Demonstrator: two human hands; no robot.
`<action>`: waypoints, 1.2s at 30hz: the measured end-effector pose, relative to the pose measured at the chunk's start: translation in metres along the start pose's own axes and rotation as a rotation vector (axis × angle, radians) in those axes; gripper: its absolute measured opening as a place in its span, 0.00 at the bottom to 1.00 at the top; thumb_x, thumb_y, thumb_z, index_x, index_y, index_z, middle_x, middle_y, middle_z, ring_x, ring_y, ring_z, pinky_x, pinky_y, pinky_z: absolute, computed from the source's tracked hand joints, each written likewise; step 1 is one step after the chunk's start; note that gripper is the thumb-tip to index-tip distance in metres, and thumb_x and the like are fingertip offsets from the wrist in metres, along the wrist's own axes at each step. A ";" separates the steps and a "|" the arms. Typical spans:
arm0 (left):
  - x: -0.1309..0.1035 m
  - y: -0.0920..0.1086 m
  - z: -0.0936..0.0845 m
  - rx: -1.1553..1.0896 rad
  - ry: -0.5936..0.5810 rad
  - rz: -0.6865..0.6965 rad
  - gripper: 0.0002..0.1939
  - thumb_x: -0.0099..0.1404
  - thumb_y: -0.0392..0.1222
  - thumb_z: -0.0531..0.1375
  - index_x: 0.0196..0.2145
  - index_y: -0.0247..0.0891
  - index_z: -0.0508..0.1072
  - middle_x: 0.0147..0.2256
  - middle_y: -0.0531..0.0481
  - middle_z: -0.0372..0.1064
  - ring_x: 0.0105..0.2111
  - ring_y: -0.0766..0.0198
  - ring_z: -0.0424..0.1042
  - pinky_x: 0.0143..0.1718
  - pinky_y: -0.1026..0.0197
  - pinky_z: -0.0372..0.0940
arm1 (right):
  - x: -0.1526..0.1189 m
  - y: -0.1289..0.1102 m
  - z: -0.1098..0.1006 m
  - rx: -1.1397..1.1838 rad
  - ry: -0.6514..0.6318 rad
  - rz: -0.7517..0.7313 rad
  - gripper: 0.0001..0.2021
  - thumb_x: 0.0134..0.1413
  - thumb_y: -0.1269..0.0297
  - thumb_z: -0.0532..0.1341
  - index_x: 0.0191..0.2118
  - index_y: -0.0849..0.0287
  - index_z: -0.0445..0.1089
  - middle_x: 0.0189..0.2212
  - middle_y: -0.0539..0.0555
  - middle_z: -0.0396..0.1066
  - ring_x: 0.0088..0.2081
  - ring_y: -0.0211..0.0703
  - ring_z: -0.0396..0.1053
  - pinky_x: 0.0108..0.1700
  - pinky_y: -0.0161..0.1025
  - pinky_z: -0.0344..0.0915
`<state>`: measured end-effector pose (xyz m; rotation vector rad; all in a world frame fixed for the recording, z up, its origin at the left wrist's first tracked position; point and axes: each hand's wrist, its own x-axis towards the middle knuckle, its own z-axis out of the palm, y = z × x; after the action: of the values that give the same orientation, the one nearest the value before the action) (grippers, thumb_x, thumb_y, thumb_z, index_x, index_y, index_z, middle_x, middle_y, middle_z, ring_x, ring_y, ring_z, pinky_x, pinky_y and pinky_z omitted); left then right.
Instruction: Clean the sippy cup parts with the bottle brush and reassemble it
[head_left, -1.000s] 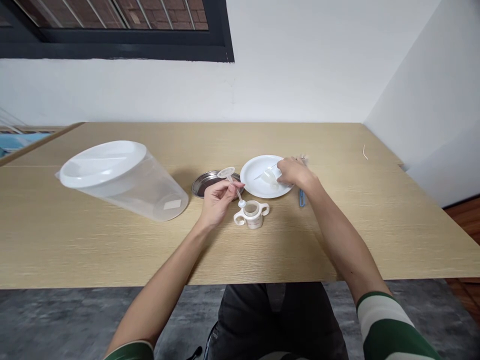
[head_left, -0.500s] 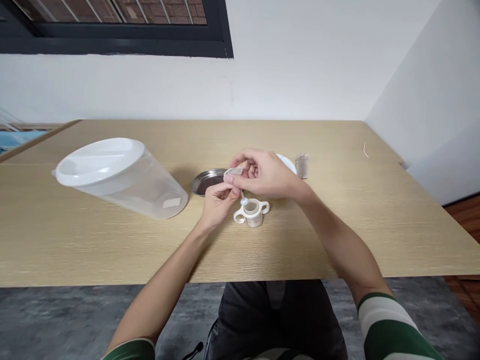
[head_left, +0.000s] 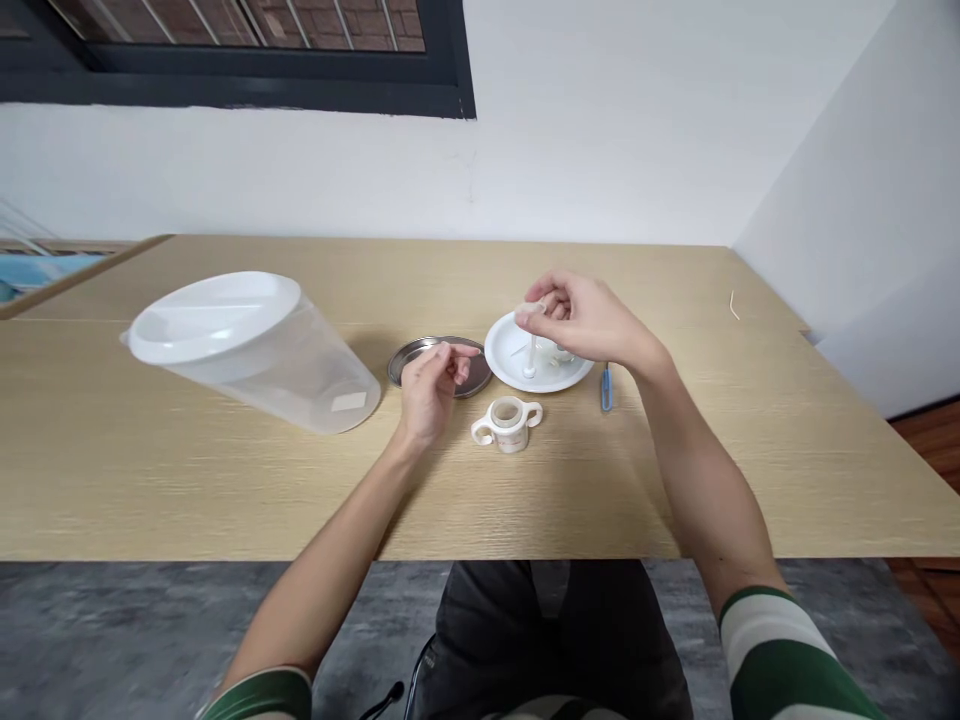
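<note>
My right hand (head_left: 589, 318) pinches a small whitish lid (head_left: 529, 311), from which a pale straw with a round white end (head_left: 529, 370) hangs over a white plate (head_left: 502, 362). Other small pale pieces lie on that plate, partly behind my fingers. My left hand (head_left: 431, 388) is beside the near left rim of a shiny metal plate (head_left: 480, 378); its fingers are curled close together, and whether they hold anything is too small to tell. Nearer to me stands a white two-handled cup (head_left: 511, 437) with its top open, touched by neither hand.
A large translucent jug (head_left: 300, 370) with a white lid is on the left of the table. Right of the white plate lies a small blue object (head_left: 607, 389). A thin pale strip (head_left: 733, 305) lies at the far right. The table's front edge is near my legs.
My right hand has moved right with the lid and straw, from above the cup to over the white plate. My left hand has come away from the lid and shifted slightly left.
</note>
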<state>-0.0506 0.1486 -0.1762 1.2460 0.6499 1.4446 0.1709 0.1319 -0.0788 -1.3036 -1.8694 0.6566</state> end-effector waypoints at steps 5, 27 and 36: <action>-0.001 0.001 -0.001 0.049 -0.101 -0.060 0.21 0.62 0.57 0.63 0.32 0.34 0.81 0.23 0.48 0.62 0.25 0.65 0.59 0.29 0.63 0.56 | 0.012 0.031 0.010 -0.260 -0.119 0.105 0.17 0.54 0.55 0.66 0.43 0.61 0.69 0.33 0.51 0.73 0.34 0.40 0.70 0.34 0.35 0.59; -0.008 0.015 -0.004 0.590 -0.800 -0.176 0.34 0.47 0.46 0.74 0.52 0.41 0.72 0.49 0.43 0.72 0.46 0.50 0.72 0.49 0.48 0.67 | 0.020 0.067 0.076 -0.332 -0.181 0.062 0.13 0.61 0.56 0.58 0.44 0.62 0.68 0.39 0.60 0.74 0.36 0.47 0.70 0.33 0.38 0.59; -0.007 0.012 -0.004 0.616 -0.812 -0.210 0.36 0.48 0.48 0.74 0.53 0.40 0.70 0.48 0.43 0.73 0.46 0.53 0.73 0.49 0.52 0.67 | 0.018 0.065 0.083 -0.430 -0.241 0.020 0.11 0.64 0.60 0.54 0.37 0.60 0.70 0.33 0.58 0.72 0.29 0.42 0.65 0.30 0.38 0.55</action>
<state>-0.0598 0.1391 -0.1690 2.0007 0.6370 0.4630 0.1362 0.1725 -0.1718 -1.5674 -2.2860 0.4483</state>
